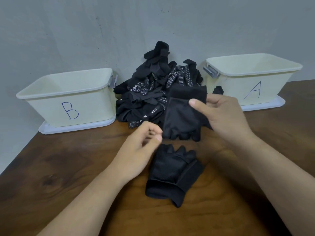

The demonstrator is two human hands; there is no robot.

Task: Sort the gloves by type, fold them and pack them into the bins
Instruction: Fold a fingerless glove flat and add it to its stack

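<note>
Black gloves sit in one heap (153, 86) against the wall (68, 31), between two cream bins on the wooden counter (68, 167): bin B (68, 106) at the left and bin A (252, 82) at the right, each standing on a white lid (76, 129). Two fingerless gloves are apart from the heap. The flat glove (172, 174) lies on the counter near the person. The held glove (180, 120) hangs finger stubs down, pinched at its upper edge by the right hand (226, 120). The left hand (141, 150) is blurred, its fingers curled beside that glove's lower corner; whether it grips is unclear.
</note>
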